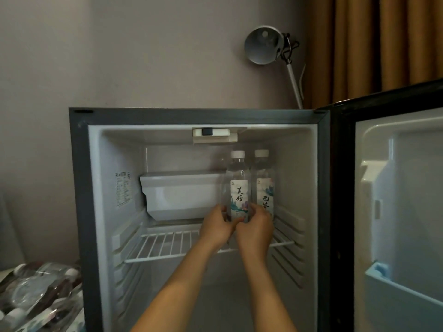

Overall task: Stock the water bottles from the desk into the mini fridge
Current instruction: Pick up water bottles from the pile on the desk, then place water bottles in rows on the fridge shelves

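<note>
Toward the right end of the wire shelf (163, 245) in the mini fridge (79, 188), a water bottle (238, 188) stands upright. The left hand (215, 227) and right hand (256, 228), equally near, both grip its base, just beside a second bottle (263, 185).

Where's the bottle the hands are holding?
In the head view, the held water bottle is upright at the wire shelf, right of centre, between the white tray and a second water bottle.

The front water bottle (237, 178) was clear glossy plastic, the shelf (167, 245) white-coated wire, the mini fridge lining (107, 224) smooth plastic, the curtain (359, 44) matt cloth, the lamp shade (262, 46) perhaps dull metal.
</note>
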